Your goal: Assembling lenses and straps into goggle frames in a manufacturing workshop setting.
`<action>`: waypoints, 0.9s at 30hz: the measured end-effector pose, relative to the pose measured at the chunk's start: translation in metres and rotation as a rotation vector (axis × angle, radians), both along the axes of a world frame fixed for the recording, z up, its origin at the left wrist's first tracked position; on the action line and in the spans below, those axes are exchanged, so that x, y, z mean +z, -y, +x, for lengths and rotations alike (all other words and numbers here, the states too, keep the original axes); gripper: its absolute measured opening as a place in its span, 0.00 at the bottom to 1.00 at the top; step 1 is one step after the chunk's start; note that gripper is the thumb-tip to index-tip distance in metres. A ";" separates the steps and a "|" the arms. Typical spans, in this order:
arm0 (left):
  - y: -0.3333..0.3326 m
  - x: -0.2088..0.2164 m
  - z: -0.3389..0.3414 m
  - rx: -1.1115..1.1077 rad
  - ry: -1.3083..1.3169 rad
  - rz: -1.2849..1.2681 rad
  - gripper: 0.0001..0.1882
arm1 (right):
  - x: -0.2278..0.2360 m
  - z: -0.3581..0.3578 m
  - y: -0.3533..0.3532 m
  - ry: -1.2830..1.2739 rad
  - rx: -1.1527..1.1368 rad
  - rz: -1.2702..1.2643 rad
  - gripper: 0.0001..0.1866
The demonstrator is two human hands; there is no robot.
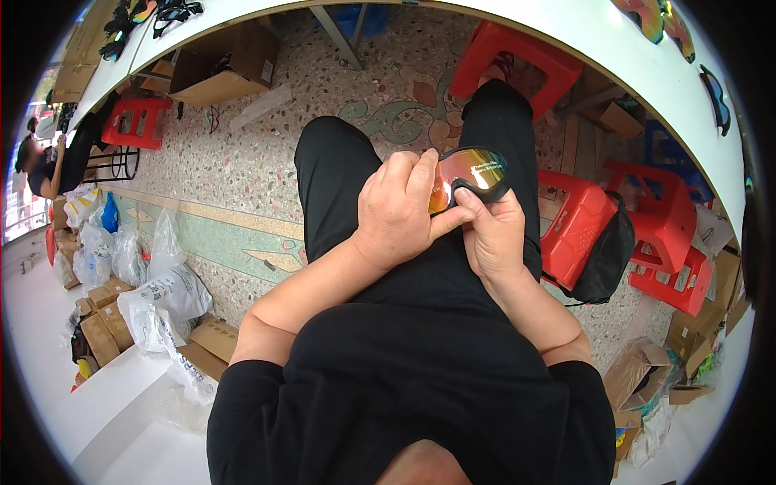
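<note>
A pair of goggles point(482, 168) with a mirrored orange-green lens and a dark frame is held above my lap. My left hand point(396, 202) closes on its left end, the fingers bent over the top edge and covering that part of the lens. My right hand point(495, 234) grips it from below, with the thumb at the nose notch and the other fingers mostly hidden behind. Small pale print shows on the lens. No strap can be made out.
White tables point(440, 20) curve along the far side, with more goggles point(715, 99) on top. Red stools point(578, 230) stand at the right, one with a black bag point(602, 257). Cardboard boxes point(109, 327) and plastic bags point(166, 295) crowd the left. Another person point(50, 166) sits far left.
</note>
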State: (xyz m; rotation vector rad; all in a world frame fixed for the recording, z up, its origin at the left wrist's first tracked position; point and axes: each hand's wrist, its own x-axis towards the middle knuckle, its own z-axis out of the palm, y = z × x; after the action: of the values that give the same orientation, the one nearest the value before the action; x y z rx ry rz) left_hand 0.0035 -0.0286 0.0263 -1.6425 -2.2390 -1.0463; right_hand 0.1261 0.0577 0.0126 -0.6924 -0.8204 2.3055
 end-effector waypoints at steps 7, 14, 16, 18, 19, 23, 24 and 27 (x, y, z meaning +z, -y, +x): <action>0.001 -0.003 0.001 0.005 0.011 -0.009 0.37 | 0.002 -0.001 0.001 0.031 0.008 0.035 0.12; 0.006 -0.001 0.004 -0.001 0.022 -0.054 0.37 | 0.003 -0.004 0.003 0.101 -0.005 0.048 0.11; 0.007 -0.001 0.004 -0.018 0.028 -0.062 0.37 | 0.003 -0.003 0.002 0.131 -0.016 0.048 0.11; 0.007 0.000 0.003 -0.025 0.014 -0.053 0.36 | 0.002 0.002 -0.002 0.133 0.101 -0.020 0.09; 0.006 0.000 0.002 -0.024 0.013 -0.053 0.36 | 0.003 0.002 -0.002 0.131 0.102 -0.020 0.09; 0.001 0.000 -0.006 -0.015 0.011 -0.017 0.30 | 0.007 0.011 -0.012 0.251 0.259 0.032 0.09; 0.003 0.000 -0.010 -0.005 0.001 0.005 0.28 | 0.017 0.018 -0.023 0.260 0.454 0.128 0.07; 0.005 0.006 -0.017 -0.004 0.055 -0.007 0.24 | 0.019 0.038 -0.031 0.334 0.321 0.596 0.11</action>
State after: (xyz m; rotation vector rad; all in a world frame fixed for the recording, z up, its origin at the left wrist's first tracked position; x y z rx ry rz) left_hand -0.0130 -0.0336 0.0319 -1.6414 -2.2767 -1.0984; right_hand 0.1645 0.0882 0.0317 -0.7095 -1.7892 2.0508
